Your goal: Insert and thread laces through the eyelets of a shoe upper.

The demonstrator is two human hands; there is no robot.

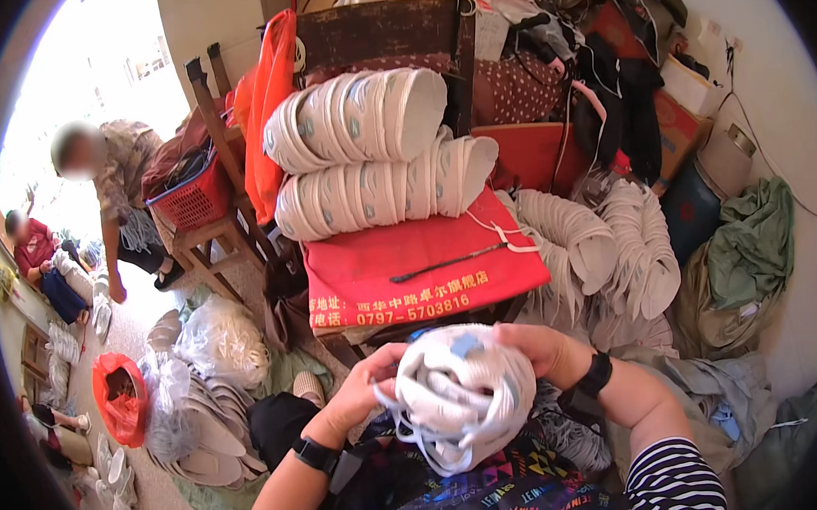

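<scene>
In front of my lap I hold a round bundle of white shoe uppers (462, 391), nested together, with pale blue patches and loose strips hanging from it. My left hand (369, 386) is closed on its left side, and my right hand (547, 351) grips its upper right edge. Beyond them a dark wooden chair (369, 31) carries a red cloth (429, 286). Two stacks of nested white uppers, an upper stack (355, 119) and a lower stack (378, 197), lie on the chair. A thin dark tool (448, 263) and a white strap rest on the cloth.
More stacked white uppers (569, 237) stand right of the chair, near green cloth (750, 246). On the left floor are flat soles (210, 432), a clear plastic bag (224, 343) and an orange-red bag (120, 395). A red basket (188, 194) sits behind. Two people are at far left.
</scene>
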